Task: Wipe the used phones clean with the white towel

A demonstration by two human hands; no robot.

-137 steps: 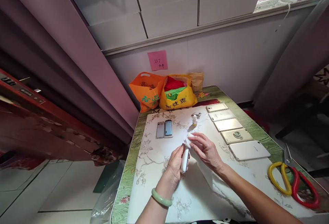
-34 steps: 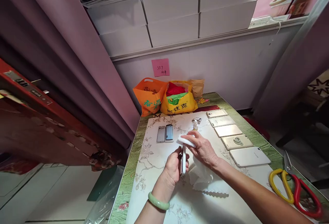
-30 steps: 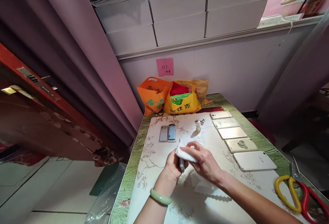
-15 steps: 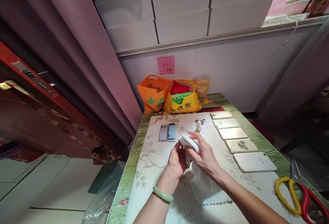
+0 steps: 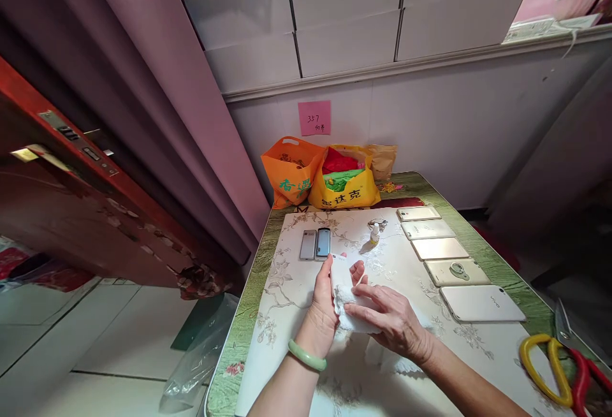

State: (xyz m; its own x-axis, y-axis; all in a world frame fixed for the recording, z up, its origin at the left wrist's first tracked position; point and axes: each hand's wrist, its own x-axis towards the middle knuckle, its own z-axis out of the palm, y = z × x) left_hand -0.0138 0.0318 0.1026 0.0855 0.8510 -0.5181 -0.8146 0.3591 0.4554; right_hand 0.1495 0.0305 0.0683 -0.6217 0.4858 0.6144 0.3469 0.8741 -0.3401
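- The held phone (image 5: 341, 269) is near the middle of the frame, its long axis running roughly up and down the picture, with its upper part uncovered.
- The left hand (image 5: 322, 302) is clamped on it, thumb along its left edge and fingers showing past its right edge.
- The right hand (image 5: 399, 324) comes in from the lower right, fingers together on a white cloth (image 5: 356, 316) that lies over the phone's lower end; the cloth is between those fingers and the phone.
- The left hand is the nearer, touching the phone directly.
- Just beyond, at upper left of the hands, 2 small phones (image 5: 308, 245) lie side by side.
- A small bottle (image 5: 375, 235) stands upright, up and right of the held phone.
- 5 more phones (image 5: 480, 303) form a column at right, above the scissors (image 5: 558, 369) at lower right.
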